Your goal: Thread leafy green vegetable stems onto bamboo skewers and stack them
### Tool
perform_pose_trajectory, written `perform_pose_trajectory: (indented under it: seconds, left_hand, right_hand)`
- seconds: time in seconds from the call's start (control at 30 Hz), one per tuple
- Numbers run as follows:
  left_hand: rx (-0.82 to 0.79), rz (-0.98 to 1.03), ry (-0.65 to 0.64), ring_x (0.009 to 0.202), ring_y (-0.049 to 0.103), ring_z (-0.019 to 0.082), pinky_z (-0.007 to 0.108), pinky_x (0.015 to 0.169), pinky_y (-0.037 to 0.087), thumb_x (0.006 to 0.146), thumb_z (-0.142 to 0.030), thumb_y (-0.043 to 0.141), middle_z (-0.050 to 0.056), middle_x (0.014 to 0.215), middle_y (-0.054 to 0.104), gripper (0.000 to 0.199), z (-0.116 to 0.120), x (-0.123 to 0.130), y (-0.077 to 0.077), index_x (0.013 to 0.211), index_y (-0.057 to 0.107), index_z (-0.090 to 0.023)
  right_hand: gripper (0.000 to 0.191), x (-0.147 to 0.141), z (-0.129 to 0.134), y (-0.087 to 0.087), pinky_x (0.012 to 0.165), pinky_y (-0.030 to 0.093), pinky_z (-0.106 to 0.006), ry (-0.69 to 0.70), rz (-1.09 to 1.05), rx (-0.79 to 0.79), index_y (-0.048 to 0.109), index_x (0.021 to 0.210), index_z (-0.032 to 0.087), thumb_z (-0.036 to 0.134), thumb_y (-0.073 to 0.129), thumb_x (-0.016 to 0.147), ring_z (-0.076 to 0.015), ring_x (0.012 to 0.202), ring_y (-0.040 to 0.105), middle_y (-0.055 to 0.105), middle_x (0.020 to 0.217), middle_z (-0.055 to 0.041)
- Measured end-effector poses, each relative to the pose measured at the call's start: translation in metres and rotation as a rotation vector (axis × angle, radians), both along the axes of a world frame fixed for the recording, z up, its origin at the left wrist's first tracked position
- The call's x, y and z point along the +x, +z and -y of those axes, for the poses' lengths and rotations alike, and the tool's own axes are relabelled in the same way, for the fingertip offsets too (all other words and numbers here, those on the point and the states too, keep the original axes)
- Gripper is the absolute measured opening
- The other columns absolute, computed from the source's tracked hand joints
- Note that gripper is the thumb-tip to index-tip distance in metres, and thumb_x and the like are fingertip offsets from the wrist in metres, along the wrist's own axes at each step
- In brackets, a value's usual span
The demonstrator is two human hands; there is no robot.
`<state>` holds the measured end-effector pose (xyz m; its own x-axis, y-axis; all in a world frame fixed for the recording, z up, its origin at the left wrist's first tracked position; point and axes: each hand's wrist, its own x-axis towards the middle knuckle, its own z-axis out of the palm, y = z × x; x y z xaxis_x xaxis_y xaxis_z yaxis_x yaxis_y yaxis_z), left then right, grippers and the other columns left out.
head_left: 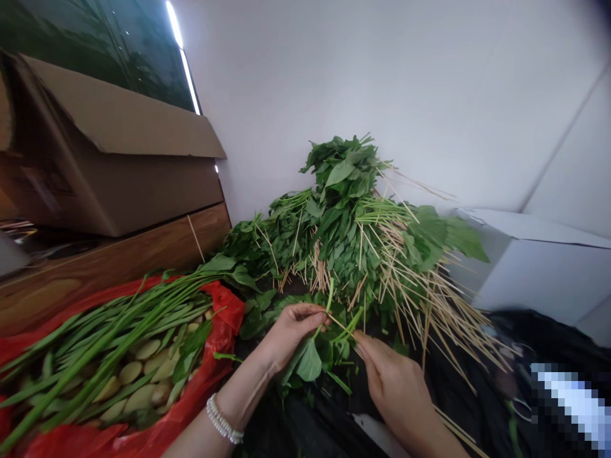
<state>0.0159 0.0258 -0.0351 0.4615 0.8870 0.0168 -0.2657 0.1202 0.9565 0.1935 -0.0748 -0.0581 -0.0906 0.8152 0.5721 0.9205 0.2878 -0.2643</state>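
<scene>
A black plastic sheet [305,429] is spread over the work surface, and a pixelated object [568,407] is seen at its near right corner. The left hand [291,331], with a pearl bracelet [222,418] on the wrist, is raised from the near left, its fingers curled closed around the stem of a leafy sprig [308,359]. The right hand [391,388] is angled in from the near right, with its fingertips brought to the sprig just beside a thin wooden skewer [340,323]; whether anything is gripped by it cannot be told. Only a narrow gap is left between the two hands. The rim of a red plastic bag [224,312] lies just left of the left forearm, and pale oval tubers [143,375] and long green leaves [109,324] are held in the bag. Beyond the hands, a heap of leafy greens [348,216], bristling with wooden skewers [429,312], is piled against a white wall [334,76]. A cardboard box [114,165] is set on a wooden ledge [109,273] at far left, and a white box [539,273] stands at far right.
</scene>
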Motion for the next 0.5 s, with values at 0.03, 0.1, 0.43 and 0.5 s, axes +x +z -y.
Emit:
perform_pose_trajectory:
  seconds: [0.03, 0.1, 0.43, 0.5]
  left_hand:
    - [0.028, -0.017, -0.022, 0.067, 0.058, 0.012, 0.022, 0.067, 0.044, 0.066, -0.032, 0.081, 0.004, 0.076, 0.068, 0.021, 0.002, 0.001, 0.001, 0.075, 0.074, -0.014]
    - [0.095, -0.049, -0.081, 0.069, 0.057, 0.013, 0.022, 0.068, 0.044, 0.066, -0.033, 0.080, 0.004, 0.079, 0.066, 0.020, 0.005, 0.004, 0.002, 0.070, 0.074, -0.014]
    - [0.064, -0.015, 0.110, 0.073, 0.059, 0.014, 0.020, 0.063, 0.043, 0.074, -0.048, 0.071, 0.009, 0.088, 0.069, 0.040, -0.004, -0.017, 0.027, 0.093, 0.074, -0.014]
    - [0.026, 0.036, 0.196, 0.070, 0.059, 0.013, 0.020, 0.062, 0.043, 0.072, -0.047, 0.072, 0.008, 0.086, 0.068, 0.037, -0.007, -0.026, 0.043, 0.089, 0.074, -0.013]
  right_hand:
    - [0.037, -0.001, 0.000, 0.000, 0.070, 0.056, -0.026, 0.002, 0.002, 0.001, 0.060, 0.117, 0.019, 0.014, 0.035, 0.091, -0.0181, 0.080, 0.072, 0.073, 0.101, -0.0061]
    - [0.036, -0.002, 0.000, 0.000, 0.068, 0.055, -0.026, 0.011, 0.011, -0.004, 0.060, 0.117, 0.019, 0.014, 0.035, 0.091, -0.0179, 0.078, 0.072, 0.073, 0.099, -0.0058]
    - [0.030, 0.021, -0.005, 0.009, 0.068, 0.046, -0.031, -0.143, -0.028, 0.205, 0.059, 0.106, 0.018, 0.018, 0.032, 0.093, -0.0211, 0.074, 0.064, 0.069, 0.086, -0.0074]
    - [0.029, 0.029, -0.007, 0.011, 0.069, 0.045, -0.033, -0.185, -0.083, 0.239, 0.059, 0.101, 0.018, 0.022, 0.032, 0.094, -0.0225, 0.076, 0.062, 0.067, 0.086, -0.0088]
